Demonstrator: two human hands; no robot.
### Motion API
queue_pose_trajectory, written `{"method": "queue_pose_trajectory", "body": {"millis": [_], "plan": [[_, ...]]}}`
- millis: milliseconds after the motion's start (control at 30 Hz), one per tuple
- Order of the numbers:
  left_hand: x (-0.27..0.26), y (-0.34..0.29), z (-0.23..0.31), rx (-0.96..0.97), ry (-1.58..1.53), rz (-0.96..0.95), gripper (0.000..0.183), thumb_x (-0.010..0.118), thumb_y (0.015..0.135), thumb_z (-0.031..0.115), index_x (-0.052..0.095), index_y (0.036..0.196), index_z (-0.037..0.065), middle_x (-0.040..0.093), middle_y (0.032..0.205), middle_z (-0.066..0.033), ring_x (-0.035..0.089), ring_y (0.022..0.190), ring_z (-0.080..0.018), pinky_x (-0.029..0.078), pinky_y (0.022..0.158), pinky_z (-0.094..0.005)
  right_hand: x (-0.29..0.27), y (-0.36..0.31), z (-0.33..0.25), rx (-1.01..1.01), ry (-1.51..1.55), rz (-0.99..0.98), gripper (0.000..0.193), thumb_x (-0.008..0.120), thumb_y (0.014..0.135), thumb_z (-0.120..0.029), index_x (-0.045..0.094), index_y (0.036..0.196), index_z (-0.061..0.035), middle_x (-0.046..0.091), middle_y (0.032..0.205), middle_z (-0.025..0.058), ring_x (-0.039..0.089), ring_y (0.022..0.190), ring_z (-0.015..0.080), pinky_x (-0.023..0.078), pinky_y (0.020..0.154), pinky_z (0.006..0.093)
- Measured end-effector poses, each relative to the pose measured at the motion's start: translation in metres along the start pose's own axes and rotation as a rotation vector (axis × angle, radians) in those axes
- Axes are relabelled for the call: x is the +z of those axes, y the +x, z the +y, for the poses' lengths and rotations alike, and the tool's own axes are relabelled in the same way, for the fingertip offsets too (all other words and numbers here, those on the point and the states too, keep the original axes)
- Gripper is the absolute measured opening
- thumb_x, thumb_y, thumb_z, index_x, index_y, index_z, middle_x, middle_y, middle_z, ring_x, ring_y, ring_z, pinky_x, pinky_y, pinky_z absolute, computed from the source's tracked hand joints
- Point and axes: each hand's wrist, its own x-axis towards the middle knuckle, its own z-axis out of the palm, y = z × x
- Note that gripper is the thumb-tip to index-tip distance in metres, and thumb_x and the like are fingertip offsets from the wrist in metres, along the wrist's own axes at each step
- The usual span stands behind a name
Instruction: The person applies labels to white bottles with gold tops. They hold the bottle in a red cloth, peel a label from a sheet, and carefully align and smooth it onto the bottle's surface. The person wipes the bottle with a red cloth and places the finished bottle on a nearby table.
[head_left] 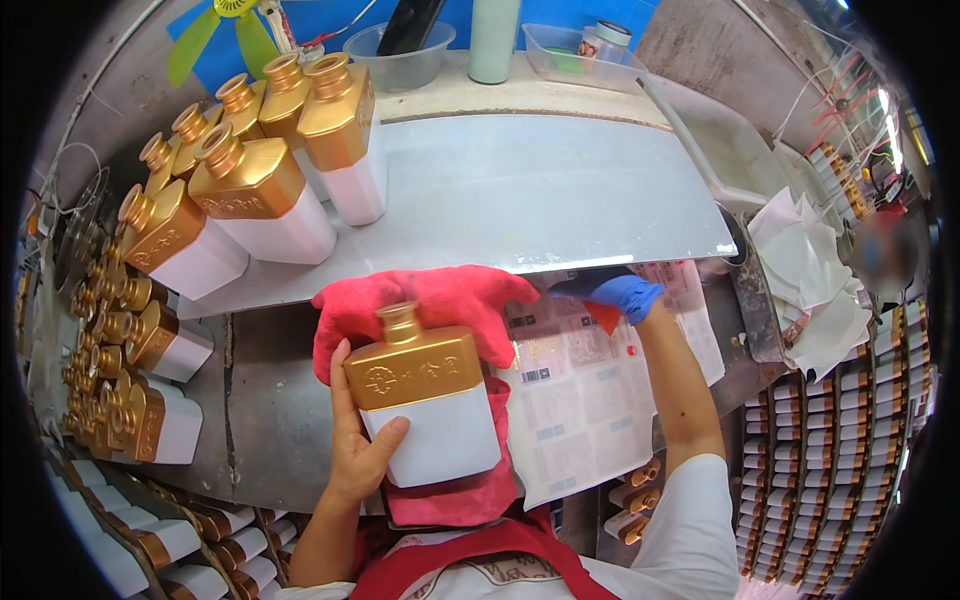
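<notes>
My bare left hand [365, 440] grips a rectangular white bottle [440, 430] with a gold shoulder and neck. Fingers wrap its left side and the thumb lies across the front. The bottle leans back, neck up, over a pink-red padded cloth [400, 287]. In a blue glove, my right hand [622, 294] reaches under the front edge of the grey-white shelf [520, 190]. From beneath its palm sticks an orange-red flat piece [604, 318], apparently held; the shaded fingertips are hard to see. Below that hand lies a whitish sheet of printed patches [580, 400].
Several gold-and-white bottles [262, 205] stand at the shelf's left end, with more beside and below. Racks of bottles [835, 470] rise at the right. A bin of crumpled white paper [800, 270] sits right of the shelf; a clear tub [400, 65] and a green fan [195, 45] are behind.
</notes>
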Motion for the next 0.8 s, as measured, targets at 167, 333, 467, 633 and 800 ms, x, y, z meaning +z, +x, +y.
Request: {"method": "queue_pose_trajectory", "body": {"millis": [167, 333, 467, 633, 800], "plan": [[-0.001, 0.000, -0.002, 0.009, -0.029, 0.007, 0.090, 0.061, 0.083, 0.005, 0.001, 0.150, 0.008, 0.038, 0.137, -0.0129, 0.043, 0.124, -0.0224, 0.033, 0.105, -0.0349, 0.018, 0.017, -0.015, -0.191, 0.290, 0.179, 0.052, 0.064, 0.082, -0.043, 0.059, 0.120, -0.0088, 0.060, 0.120, 0.0146, 0.055, 0.112, 0.0273, 0.040, 0.097, 0.0365], [0.001, 0.000, -0.001, -0.007, 0.007, -0.011, 0.089, 0.056, 0.081, 0.001, 0.001, 0.151, 0.010, 0.036, 0.140, -0.0115, 0.041, 0.126, -0.0207, 0.031, 0.106, -0.0345, 0.011, 0.056, 0.019, -0.003, -0.043, 0.244, 0.049, 0.065, 0.082, -0.041, 0.060, 0.118, -0.0085, 0.061, 0.118, 0.0149, 0.057, 0.108, 0.0287, 0.042, 0.094, 0.0375], [-0.002, -0.001, 0.000, -0.009, 0.007, -0.022, 0.090, 0.055, 0.080, 0.000, 0.001, 0.151, 0.011, 0.037, 0.140, -0.0111, 0.041, 0.126, -0.0200, 0.031, 0.106, -0.0342, 0.031, 0.061, 0.025, -0.072, -0.133, 0.373, 0.046, 0.065, 0.082, -0.039, 0.061, 0.116, -0.0082, 0.062, 0.116, 0.0152, 0.058, 0.104, 0.0298, 0.044, 0.092, 0.0383], [-0.003, -0.001, -0.001, -0.007, -0.046, -0.057, 0.089, 0.059, 0.085, 0.000, 0.000, 0.150, 0.011, 0.039, 0.137, -0.0115, 0.042, 0.124, -0.0196, 0.033, 0.104, -0.0338, 0.052, -0.006, -0.014, 0.085, -0.118, 0.479, 0.036, 0.066, 0.082, -0.032, 0.063, 0.109, -0.0082, 0.063, 0.107, 0.0146, 0.061, 0.093, 0.0323, 0.047, 0.082, 0.0400], [-0.010, -0.006, -0.002, 0.058, 0.116, -0.014, 0.089, 0.065, 0.084, 0.006, 0.005, 0.150, 0.009, 0.036, 0.138, -0.0140, 0.039, 0.126, -0.0213, 0.033, 0.104, -0.0341, 0.033, -0.117, -0.119, -0.112, -0.284, 0.545, 0.004, 0.062, 0.084, -0.013, 0.061, 0.086, -0.0095, 0.061, 0.082, 0.0101, 0.062, 0.070, 0.0317, 0.049, 0.060, 0.0375]]}}
